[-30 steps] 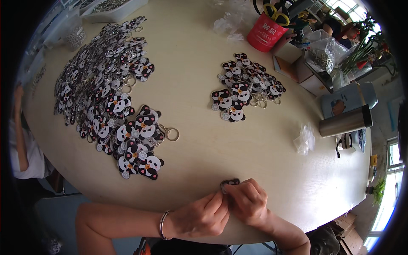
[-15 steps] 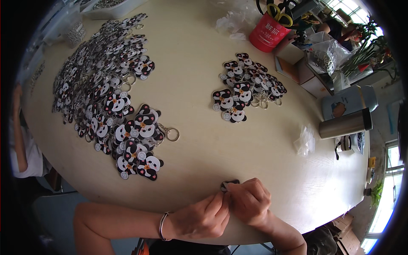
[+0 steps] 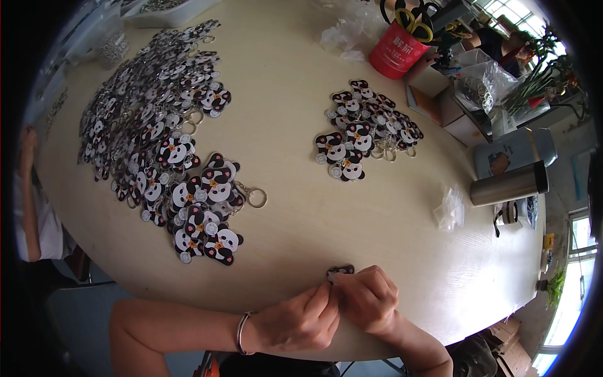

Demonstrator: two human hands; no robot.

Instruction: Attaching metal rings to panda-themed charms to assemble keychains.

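At the table's near edge my two hands meet, fingertips together. My right hand is closed in a pinch on a black-and-white panda keychain, whose upper edge sticks out past the fingers. My left hand, with a silver bangle on its wrist, is pinched shut at the same keychain from the left; the exact part it grips is hidden. A big heap of panda keychains with rings covers the left of the table. Farther off, right of centre, lies a smaller pile of panda keychains.
A red bucket with scissors stands at the back, beside plastic bags. On the right are a steel tumbler, a blue container and a crumpled clear bag. Another person's arm rests at the far left edge.
My right fingers have shifted very slightly at the panda keychain. Both hands stay together in the same place, and the piles look the same.
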